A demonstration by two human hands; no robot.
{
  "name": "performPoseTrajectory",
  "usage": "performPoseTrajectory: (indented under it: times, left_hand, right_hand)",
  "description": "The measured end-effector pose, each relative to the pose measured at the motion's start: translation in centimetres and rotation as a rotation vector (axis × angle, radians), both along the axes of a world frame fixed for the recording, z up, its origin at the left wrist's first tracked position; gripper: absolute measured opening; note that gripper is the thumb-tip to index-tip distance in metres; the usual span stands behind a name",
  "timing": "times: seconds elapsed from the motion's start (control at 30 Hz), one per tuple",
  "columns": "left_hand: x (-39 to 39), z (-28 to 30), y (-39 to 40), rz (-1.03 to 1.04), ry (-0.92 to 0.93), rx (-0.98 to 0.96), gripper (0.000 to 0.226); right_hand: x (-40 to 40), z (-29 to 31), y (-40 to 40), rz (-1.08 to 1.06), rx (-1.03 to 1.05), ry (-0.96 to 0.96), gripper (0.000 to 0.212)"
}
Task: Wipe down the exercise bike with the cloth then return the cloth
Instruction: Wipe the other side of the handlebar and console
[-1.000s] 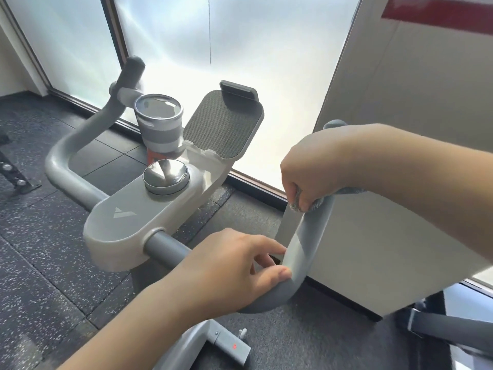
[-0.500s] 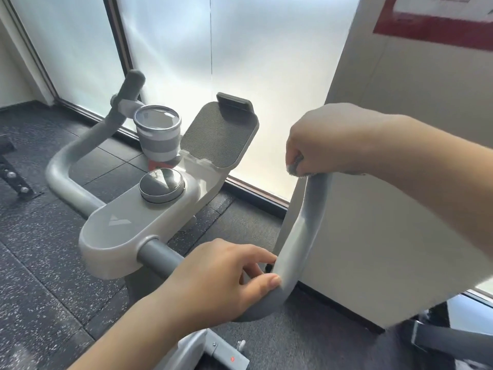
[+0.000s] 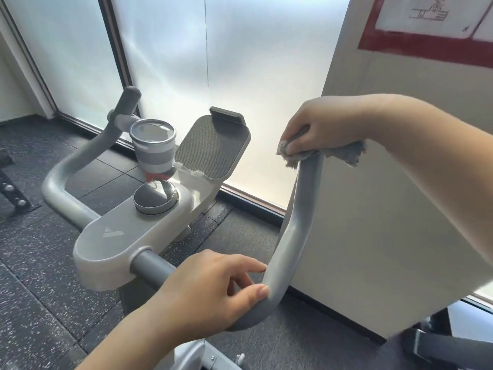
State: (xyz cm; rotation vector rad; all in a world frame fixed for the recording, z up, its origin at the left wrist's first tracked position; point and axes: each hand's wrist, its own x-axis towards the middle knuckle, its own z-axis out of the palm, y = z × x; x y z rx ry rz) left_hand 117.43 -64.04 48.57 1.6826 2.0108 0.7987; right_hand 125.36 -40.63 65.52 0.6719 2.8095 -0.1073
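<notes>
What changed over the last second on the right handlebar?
The right hand, gripping the cloth, slid up the right handlebar from partway along to its top end; more cloth now shows hanging out on both sides. The left hand kept its hold on the lower bend. The cup and console stayed as they were.

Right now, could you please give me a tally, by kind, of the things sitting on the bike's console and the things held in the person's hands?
Cups on the console: 1, the cup
Round knobs: 1, the knob
Tablet holders: 1, the tablet holder
Cloths: 1, the cloth gripped by the right hand over the handlebar tip
Total: 4
</notes>
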Motion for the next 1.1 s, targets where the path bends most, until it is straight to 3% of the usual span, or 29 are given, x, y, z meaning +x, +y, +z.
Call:
performPoseTrajectory:
  times: [0.2,0.57,0.83,1.1]
  left_hand:
    - [0.0,0.1,0.0,0.001,-0.008,0.015,0.049]
    - [-0.1,0.0,0.3,0.015,-0.013,0.039,0.044]
    - [0.2,0.0,0.1,0.015,0.001,0.049,0.040]
    - [0.1,0.0,0.0,0.012,0.011,0.059,0.042]
  right_hand:
    - [1.5,0.1,2.5,-0.066,-0.334,0.199,0.019]
    - [4.1,-6.7,5.9,-0.288,-1.342,0.712,0.026]
    - [4.0,-11.0,4.6,-0.486,-1.708,0.891,0.028]
    - [4.1,-13.0,2.3,-0.561,-1.927,0.861,0.030]
